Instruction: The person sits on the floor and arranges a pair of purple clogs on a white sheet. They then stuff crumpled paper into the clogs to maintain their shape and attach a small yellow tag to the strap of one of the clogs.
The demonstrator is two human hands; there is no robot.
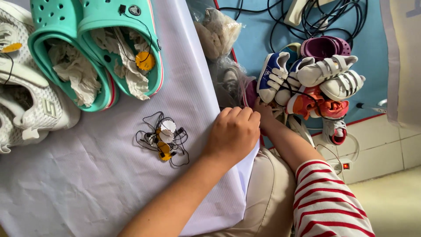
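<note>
The left hand (232,134) rests knuckles-up on the edge of the white cloth (87,184), fingers curled together over the cloth's rim; whether it pinches the fabric cannot be told. The right hand (263,112) reaches past the cloth's edge toward the pile of small shoes (315,83); only its thumb side shows, so its grip cannot be told. Its forearm runs back to a red-and-white striped sleeve (329,202).

On the cloth, just left of the left hand, lies a tangle of black cords with round white and yellow tags (163,138). Farther up the cloth sit two mint-green clogs (96,48) stuffed with crumpled paper, one carrying a yellow tag. At the cloth's left edge are white sneakers (26,101).

Beyond the cloth's right edge, the shoe pile holds blue, white, orange and purple pairs on a blue floor. Above it lie black cables (324,17), and near the cloth's top corner a clear bag (217,30) of pale things.
</note>
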